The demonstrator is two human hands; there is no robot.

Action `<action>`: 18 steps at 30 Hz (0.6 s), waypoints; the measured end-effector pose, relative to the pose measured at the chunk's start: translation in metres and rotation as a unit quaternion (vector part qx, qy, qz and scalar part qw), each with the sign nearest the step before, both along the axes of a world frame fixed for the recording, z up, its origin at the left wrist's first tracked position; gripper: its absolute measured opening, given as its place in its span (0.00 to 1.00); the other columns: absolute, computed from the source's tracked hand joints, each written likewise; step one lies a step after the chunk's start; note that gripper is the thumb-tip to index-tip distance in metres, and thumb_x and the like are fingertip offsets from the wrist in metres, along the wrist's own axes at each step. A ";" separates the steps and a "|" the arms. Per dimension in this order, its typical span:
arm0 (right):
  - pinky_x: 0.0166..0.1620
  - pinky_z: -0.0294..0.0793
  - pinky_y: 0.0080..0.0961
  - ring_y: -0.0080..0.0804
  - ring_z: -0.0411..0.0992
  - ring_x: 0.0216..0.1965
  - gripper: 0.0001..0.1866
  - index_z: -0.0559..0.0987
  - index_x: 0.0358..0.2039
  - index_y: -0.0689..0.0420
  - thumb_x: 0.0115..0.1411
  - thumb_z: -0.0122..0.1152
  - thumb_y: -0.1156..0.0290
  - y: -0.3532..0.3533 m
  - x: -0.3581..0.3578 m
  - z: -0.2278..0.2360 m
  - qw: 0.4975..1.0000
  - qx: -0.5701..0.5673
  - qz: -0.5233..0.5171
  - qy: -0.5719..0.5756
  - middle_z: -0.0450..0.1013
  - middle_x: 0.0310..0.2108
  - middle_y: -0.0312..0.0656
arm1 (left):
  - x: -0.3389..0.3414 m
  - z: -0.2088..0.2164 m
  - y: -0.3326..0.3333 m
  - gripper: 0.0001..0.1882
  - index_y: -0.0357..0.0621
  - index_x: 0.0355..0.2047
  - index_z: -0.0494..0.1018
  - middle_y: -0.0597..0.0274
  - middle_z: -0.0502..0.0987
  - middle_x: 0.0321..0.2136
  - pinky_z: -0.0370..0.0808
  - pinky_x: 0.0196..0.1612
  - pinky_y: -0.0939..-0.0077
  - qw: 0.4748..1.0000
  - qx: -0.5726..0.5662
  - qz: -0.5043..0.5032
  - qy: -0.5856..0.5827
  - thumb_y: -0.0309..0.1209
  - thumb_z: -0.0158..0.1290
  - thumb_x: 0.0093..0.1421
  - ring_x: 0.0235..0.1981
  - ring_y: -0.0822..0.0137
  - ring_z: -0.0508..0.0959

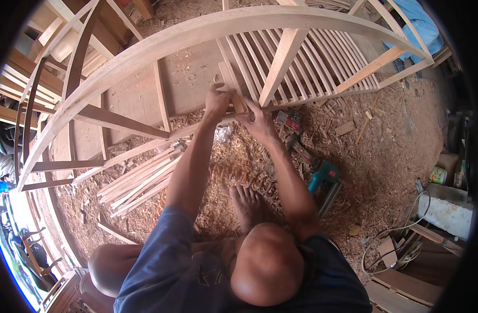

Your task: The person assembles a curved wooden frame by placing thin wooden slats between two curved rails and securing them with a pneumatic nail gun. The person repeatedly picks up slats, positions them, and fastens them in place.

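Note:
A curved pale wooden frame (197, 32) stands in front of me, with a row of thin slats (304, 65) fixed along its right part. At the left end of that row, a short flat wooden block (229, 78) lies against the last slat. My left hand (217, 101) grips this block from its left side, with the thumb and fingers bent around it. Close beside it, my right hand (257, 124) is closed at the slat's near end, by the frame's lower rail (192, 128). Its fingertips are partly hidden among the wood.
A teal nail gun (325, 180) lies on the shavings right of my right forearm, near a red-and-black tool (290, 120). An orange coiled hose (234, 172) runs by my foot. Loose slats (140, 180) are piled at left. A pale cable (367, 255) loops at lower right.

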State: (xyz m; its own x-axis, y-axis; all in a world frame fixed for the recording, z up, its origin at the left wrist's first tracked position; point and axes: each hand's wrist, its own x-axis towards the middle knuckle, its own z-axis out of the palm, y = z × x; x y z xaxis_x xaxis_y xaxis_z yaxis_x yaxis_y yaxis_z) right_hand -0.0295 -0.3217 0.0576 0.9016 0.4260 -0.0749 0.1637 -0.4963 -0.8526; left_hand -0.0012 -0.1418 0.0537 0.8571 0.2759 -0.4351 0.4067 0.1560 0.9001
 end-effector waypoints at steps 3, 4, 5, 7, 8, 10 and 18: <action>0.52 0.80 0.41 0.49 0.79 0.50 0.42 0.65 0.69 0.55 0.62 0.65 0.45 0.010 -0.008 -0.007 0.998 -0.029 -0.046 -0.009 0.77 0.52 0.58 | 0.000 0.004 -0.002 0.34 0.35 0.64 0.58 0.41 0.79 0.45 0.84 0.34 0.60 1.000 -0.019 -0.008 0.017 0.31 0.61 0.63 0.37 0.53 0.84; 0.53 0.80 0.42 0.51 0.79 0.51 0.42 0.65 0.69 0.56 0.62 0.66 0.45 0.012 -0.010 -0.008 0.995 -0.054 -0.070 -0.034 0.77 0.52 0.58 | 0.001 0.005 -0.002 0.34 0.35 0.65 0.58 0.41 0.79 0.45 0.84 0.34 0.60 1.000 -0.013 -0.007 0.017 0.31 0.61 0.63 0.37 0.53 0.84; 0.52 0.80 0.42 0.51 0.79 0.49 0.42 0.65 0.69 0.56 0.62 0.65 0.45 0.014 -0.010 -0.009 0.997 -0.047 -0.069 -0.005 0.78 0.51 0.57 | 0.001 0.006 -0.003 0.34 0.35 0.65 0.57 0.41 0.79 0.45 0.84 0.33 0.61 1.000 -0.011 -0.008 0.014 0.31 0.61 0.63 0.37 0.54 0.84; 0.51 0.81 0.42 0.51 0.80 0.47 0.42 0.65 0.69 0.57 0.62 0.65 0.45 0.016 -0.009 -0.010 0.996 -0.034 -0.065 0.054 0.79 0.49 0.56 | 0.001 0.007 -0.003 0.34 0.36 0.65 0.57 0.41 0.79 0.45 0.84 0.33 0.61 1.000 -0.009 -0.007 0.015 0.30 0.61 0.63 0.37 0.54 0.84; 0.50 0.81 0.42 0.50 0.81 0.46 0.41 0.65 0.68 0.57 0.62 0.65 0.45 0.015 -0.008 -0.010 0.997 -0.036 -0.062 0.033 0.79 0.48 0.56 | 0.001 0.007 -0.003 0.34 0.36 0.65 0.57 0.41 0.78 0.45 0.84 0.34 0.60 1.000 -0.009 -0.006 0.019 0.30 0.61 0.63 0.37 0.53 0.84; 0.48 0.82 0.43 0.49 0.81 0.45 0.40 0.65 0.68 0.56 0.63 0.64 0.46 0.014 -0.006 -0.012 0.998 -0.040 -0.057 -0.009 0.80 0.46 0.55 | 0.001 0.007 -0.002 0.34 0.35 0.64 0.58 0.41 0.78 0.44 0.84 0.34 0.60 1.000 -0.012 0.001 0.024 0.30 0.61 0.62 0.37 0.53 0.84; 0.46 0.83 0.42 0.41 0.81 0.44 0.37 0.66 0.69 0.50 0.64 0.66 0.52 0.013 -0.009 -0.009 0.997 -0.025 -0.063 0.048 0.80 0.45 0.49 | -0.001 0.005 -0.005 0.34 0.30 0.63 0.59 0.40 0.78 0.46 0.84 0.36 0.59 0.996 -0.075 0.035 0.015 0.31 0.60 0.61 0.41 0.52 0.83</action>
